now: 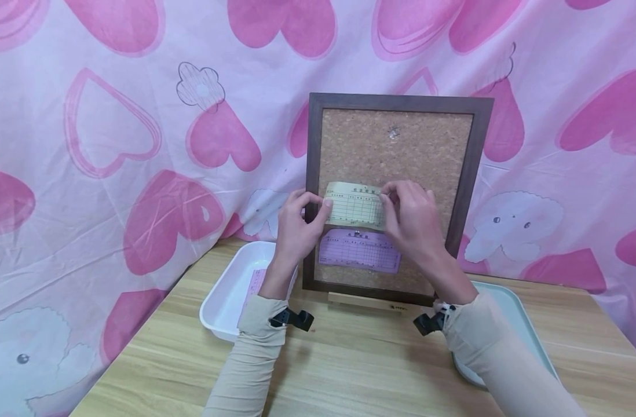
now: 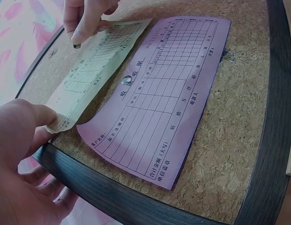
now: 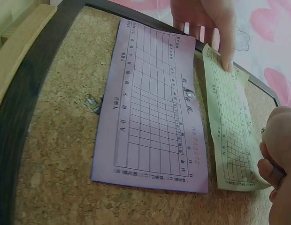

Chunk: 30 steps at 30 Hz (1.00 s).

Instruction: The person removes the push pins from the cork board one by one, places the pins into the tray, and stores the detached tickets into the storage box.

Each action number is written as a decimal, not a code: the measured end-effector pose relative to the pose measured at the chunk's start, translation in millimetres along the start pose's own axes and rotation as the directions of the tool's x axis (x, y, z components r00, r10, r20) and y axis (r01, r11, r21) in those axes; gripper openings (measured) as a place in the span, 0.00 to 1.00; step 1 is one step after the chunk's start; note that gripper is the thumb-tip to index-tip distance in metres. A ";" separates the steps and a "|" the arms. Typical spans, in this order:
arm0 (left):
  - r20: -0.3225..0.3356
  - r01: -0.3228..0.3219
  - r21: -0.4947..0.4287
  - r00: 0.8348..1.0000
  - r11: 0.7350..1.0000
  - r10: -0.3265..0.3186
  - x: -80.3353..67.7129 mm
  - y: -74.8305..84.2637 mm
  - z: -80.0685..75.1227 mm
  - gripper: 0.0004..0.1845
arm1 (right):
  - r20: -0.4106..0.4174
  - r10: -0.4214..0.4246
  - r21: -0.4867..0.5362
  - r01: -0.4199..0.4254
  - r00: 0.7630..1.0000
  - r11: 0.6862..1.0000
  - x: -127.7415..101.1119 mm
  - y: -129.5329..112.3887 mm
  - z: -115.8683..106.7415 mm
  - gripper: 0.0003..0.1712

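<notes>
Two receipt slips on one framed cork board [image 1: 398, 150] standing on the bench [image 1: 349, 359]: purple slip [image 1: 358, 250] pinned low, yellow slip [image 1: 354, 204] above it pinched at its ends by left hand [image 1: 296, 229] and right hand [image 1: 413, 219]; print illegible, right fingertips partly hidden

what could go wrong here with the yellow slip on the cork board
1. The yellow slip is held only at its ends, by the left hand and the right hand; no pin shows through it yet, so it may sag or tilt if either lets go.
2. Its lower edge sits right by the purple slip, so it could end up overlapping it.
3. The cork board leans on a small wooden stand; hard pressing might tip it back.
</notes>
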<state>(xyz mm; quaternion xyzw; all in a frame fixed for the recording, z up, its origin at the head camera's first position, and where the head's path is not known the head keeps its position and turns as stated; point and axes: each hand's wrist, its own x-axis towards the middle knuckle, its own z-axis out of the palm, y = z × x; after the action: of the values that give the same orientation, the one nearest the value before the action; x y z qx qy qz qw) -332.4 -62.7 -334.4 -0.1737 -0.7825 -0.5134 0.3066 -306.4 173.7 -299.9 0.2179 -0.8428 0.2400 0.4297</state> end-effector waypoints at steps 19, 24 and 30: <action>-0.016 0.016 -0.007 1.000 1.000 -0.016 -1.1 0.3 2.0 0.14 | -0.064 0.016 0.024 -0.014 0.998 1.000 -39.6 14.6 -25.1 0.05; -0.036 0.003 -0.018 0.999 1.000 -0.004 -0.5 -0.5 4.0 0.14 | -0.047 0.039 0.041 -0.038 0.998 0.998 -57.5 19.9 -34.9 0.04; -0.050 -0.013 -0.020 0.999 1.000 0.012 -0.9 -0.6 4.2 0.14 | -0.026 0.080 0.012 -0.079 0.996 0.997 -81.8 29.1 -50.1 0.06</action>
<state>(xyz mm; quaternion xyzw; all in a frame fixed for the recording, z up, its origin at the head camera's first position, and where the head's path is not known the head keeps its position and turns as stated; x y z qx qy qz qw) -333.3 -59.1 -336.6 -0.1687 -0.7683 -0.5235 0.3273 -248.3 239.5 -348.2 0.1834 -0.8437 0.2644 0.4298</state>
